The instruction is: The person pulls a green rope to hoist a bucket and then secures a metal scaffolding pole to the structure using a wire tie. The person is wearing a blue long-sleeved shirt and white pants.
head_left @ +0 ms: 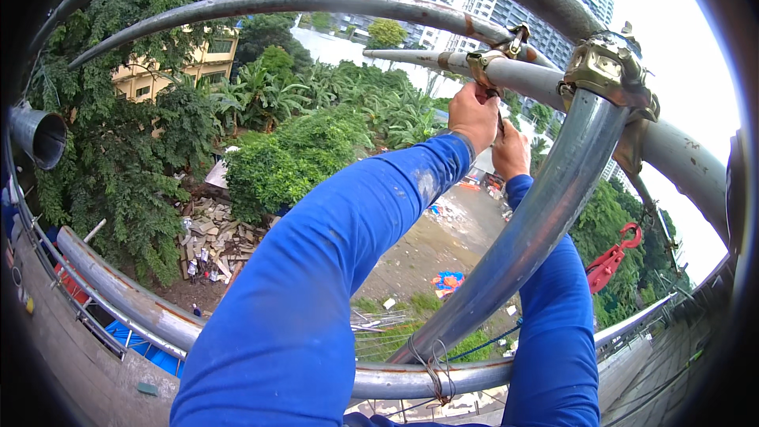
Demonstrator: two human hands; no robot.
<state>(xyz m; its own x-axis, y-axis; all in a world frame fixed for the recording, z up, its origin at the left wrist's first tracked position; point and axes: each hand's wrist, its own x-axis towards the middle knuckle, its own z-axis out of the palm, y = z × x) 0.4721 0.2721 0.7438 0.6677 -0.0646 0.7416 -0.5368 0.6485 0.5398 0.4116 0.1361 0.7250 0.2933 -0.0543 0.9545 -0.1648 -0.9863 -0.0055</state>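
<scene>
A pile of broken wood (207, 241) lies far down on the ground. Higher up, the left hand (473, 115) is closed around a brass clamp (484, 65) on a grey pipe (443, 58). Just beside it, the right hand (511, 150) seems to grip a thin dark tool, hard to see. A red hook (613, 257) hangs further right.

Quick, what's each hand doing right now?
Left hand: closed, gripping the brass-coloured metal clamp on the grey steel pipe.
Right hand: closed; what it holds cannot be told.

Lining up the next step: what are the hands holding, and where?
Left hand grips the scaffold coupler on the horizontal tube. Right hand, just below, holds something hidden.
</scene>
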